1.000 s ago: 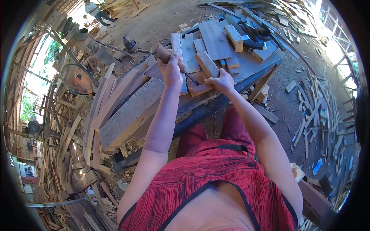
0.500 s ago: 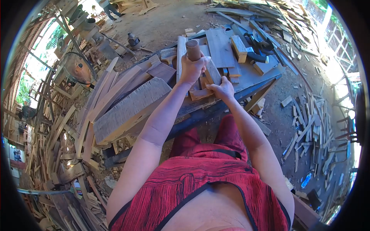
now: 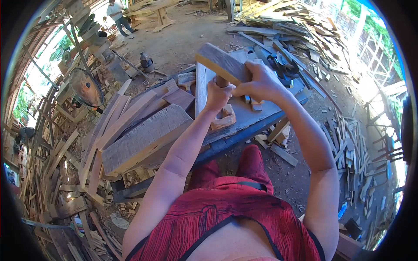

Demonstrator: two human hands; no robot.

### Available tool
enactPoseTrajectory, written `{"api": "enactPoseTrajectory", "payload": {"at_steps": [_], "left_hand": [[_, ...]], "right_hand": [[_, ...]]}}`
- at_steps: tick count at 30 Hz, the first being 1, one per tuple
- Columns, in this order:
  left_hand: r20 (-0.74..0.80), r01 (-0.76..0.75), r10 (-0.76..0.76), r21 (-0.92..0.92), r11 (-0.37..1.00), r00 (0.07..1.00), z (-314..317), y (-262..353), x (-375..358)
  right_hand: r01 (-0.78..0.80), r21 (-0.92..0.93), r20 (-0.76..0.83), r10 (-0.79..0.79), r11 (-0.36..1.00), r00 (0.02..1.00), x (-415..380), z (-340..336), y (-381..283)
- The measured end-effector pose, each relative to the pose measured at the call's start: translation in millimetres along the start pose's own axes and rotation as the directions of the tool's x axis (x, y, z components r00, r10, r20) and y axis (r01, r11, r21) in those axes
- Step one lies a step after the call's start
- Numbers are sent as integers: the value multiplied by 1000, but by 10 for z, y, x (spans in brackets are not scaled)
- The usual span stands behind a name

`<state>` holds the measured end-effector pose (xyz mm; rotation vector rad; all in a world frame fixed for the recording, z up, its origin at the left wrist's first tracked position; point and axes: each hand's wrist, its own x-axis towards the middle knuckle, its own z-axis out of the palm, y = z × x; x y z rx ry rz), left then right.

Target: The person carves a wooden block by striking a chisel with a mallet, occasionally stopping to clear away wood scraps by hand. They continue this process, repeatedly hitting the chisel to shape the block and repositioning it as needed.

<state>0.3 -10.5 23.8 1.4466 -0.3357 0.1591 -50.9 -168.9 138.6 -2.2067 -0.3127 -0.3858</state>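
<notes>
No readable text from where I'm watching.

I can't make out any letters, numbers, brands or signs on the wood block (image 3: 222, 64), the planks (image 3: 143, 137), the worktop (image 3: 244, 115) or the scraps on the ground; a small bottle (image 3: 342, 210) near the lower right edge may carry a label, but it is too small and blurred for me to read.
</notes>
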Motion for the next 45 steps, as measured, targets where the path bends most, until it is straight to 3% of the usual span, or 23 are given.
{"api": "enactPoseTrajectory", "payload": {"at_steps": [2, 4, 5, 6, 7, 8, 11, 12, 14, 15, 16, 17, 19, 20, 26, 28, 29, 33, 35, 41, 43, 44, 45], "left_hand": [[6, -9, 9, -37, 999, 1000, -17, 17, -19], [-18, 6, -7, -20, 1000, 1000, -26, 21, -48], [-18, 7, -7, -23, 1000, 1000, -15, -9, -49], [-8, 5, -5, -12, 1000, 1000, -5, -39, -48], [0, 2, -2, 2, 1000, 1000, -17, -61, -47], [-3, -1, 1, 4, 1000, 1000, -36, -40, -57], [-35, -121, 120, -36, 992, 992, -77, 26, -66], [-29, -54, 52, -80, 995, 998, -165, -10, -47], [-26, 11, -14, -122, 992, 1000, -346, -99, -66], [-146, 19, -46, -179, 984, 988, -432, -146, -84], [-260, 16, -79, -238, 971, 962, -519, -171, -84], [-261, 4, -67, -236, 972, 963, -614, -165, -75], [-485, -79, -369, -682, 727, 793, -861, -157, -37], [-524, -114, -428, -720, 685, 737, -1089, -298, 24], [-599, -162, -469, -711, 685, 649, -1676, -32, -201], [-591, -184, -508, -746, 641, 627, -1827, -114, -237], [-551, -131, -521, -759, 638, 652, -1877, -145, -312], [-549, -188, -494, -775, 603, 674, -1921, -370, -466], [-496, -199, -333, -747, 634, 802, -1922, -412, -532], [-464, -154, -273, -694, 704, 843, -1875, -422, -568], [-458, -159, -268, -700, 696, 847, -1882, -428, -570], [-452, -162, -264, -707, 688, 852, -1880, -430, -573], [-446, -154, -268, -709, 688, 854, -1863, -443, -580]], "right_hand": [[-32, -263, 206, 89, 964, 975, 24, -97, -64], [-7, -308, 100, 39, 951, 994, -49, -120, -130], [-1, 10, 68, 0, 1000, 998, -59, -81, -51], [19, 327, 27, -30, 945, 999, -66, -22, 18], [61, 462, -32, -52, 885, 998, -137, 117, 44], [65, 464, -31, -56, 884, 998, -186, 187, 101], [-69, 233, 141, 36, 970, 989, -220, 237, 391], [-62, 230, 137, 31, 971, 990, -220, 240, 472], [-269, 193, 141, 245, 943, 959, -281, 299, 624], [-263, 192, 142, 238, 945, 961, -324, 378, 782], [-253, -67, 76, 258, 965, 963, -369, 481, 987], [-245, -320, 1, 258, 915, 966, -413, 574, 1173], [-281, -371, 27, 313, 885, 950, -587, 743, 1466], [-276, -369, 24, 306, 888, 952, -655, 852, 1591], [-250, -405, -30, 260, 880, 965, -619, 1289, 1827], [-96, -520, -102, 50, 849, 993, -570, 1401, 1865], [-91, -519, -95, 48, 850, 994, -565, 1423, 1857], [-77, -573, -68, 46, 816, 997, -561, 1428, 1825], [-66, -575, -48, 47, 816, 998, -588, 1426, 1840], [-101, -591, -74, 71, 800, 995, -566, 1426, 1859], [-116, -467, 23, 143, 877, 990, -547, 1310, 1859], [-144, -305, 40, 164, 941, 986, -557, 1247, 1865], [-152, -305, 36, 171, 940, 985, -598, 1234, 1873]]}}
